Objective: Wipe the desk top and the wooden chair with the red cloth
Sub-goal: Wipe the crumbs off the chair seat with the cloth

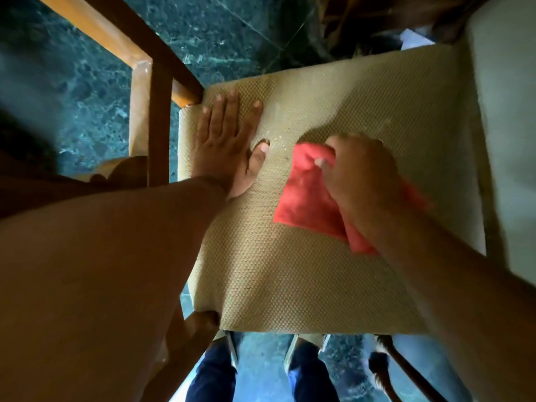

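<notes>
I look straight down on the wooden chair's tan woven seat cushion point(304, 271). My left hand point(229, 146) lies flat on the seat's left side, fingers spread, holding nothing. My right hand point(362, 172) is closed on the red cloth point(301, 198) and presses it against the middle of the seat. Part of the cloth trails under my right wrist. The chair's wooden armrest frame point(156, 117) stands at the left of the seat. The desk top is not in view.
A dark green marbled floor point(72, 82) surrounds the chair. The pale chair back point(504, 126) rises at the right. My legs in dark blue trousers point(214, 372) and the chair's front legs show below the seat's near edge.
</notes>
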### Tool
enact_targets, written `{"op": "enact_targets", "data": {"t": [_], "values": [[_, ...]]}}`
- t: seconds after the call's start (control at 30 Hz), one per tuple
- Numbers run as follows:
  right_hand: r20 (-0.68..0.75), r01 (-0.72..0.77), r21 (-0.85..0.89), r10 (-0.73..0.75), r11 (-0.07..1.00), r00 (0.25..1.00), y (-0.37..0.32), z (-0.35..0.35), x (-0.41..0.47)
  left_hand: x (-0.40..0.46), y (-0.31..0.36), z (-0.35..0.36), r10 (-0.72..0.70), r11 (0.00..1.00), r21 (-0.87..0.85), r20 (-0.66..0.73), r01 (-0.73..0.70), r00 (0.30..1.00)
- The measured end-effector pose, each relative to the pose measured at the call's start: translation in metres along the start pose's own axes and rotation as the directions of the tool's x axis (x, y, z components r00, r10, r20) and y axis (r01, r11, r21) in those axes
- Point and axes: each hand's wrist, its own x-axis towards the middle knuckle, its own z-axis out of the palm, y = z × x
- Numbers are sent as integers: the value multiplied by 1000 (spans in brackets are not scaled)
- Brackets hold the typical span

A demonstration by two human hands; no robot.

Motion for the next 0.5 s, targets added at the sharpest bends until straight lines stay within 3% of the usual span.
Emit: {"op": "enact_targets", "data": {"t": [0.07, 0.1, 0.17, 0.23, 0.27, 0.33, 0.4, 0.5], "values": [[4, 33, -125, -33, 992, 999, -25, 20, -7, -2, -1, -1, -8, 1000, 7, 29, 8, 1000], [90, 125, -104, -116, 987, 989, -42, 26, -36, -2, -2, -5, -12, 1000, 10, 52, 11, 999], [302, 284, 114, -306, 952, 903, -54, 26, -116, 1, -1, -17, -3, 1000, 0, 121, 3, 993], [474, 288, 331, -423, 898, 773, -36, 17, -157, -7, 7, -29, -55, 998, -9, 149, 57, 987], [460, 313, 338, -446, 887, 768, -21, 13, -155, -21, 15, -33, -145, 989, -12, 145, 148, 979], [356, 314, 238, -384, 919, 852, 0, -3, -121, -66, 39, -36, -366, 925, -68, 110, 375, 924], [98, 243, 181, -263, 953, 960, 8, -27, -55, -111, 59, -30, -462, 874, -125, 81, 469, 883], [-252, 230, 142, -190, 963, 949, -1, -51, 71, -130, 59, -5, -459, 884, -98, 16, 458, 888]]}}
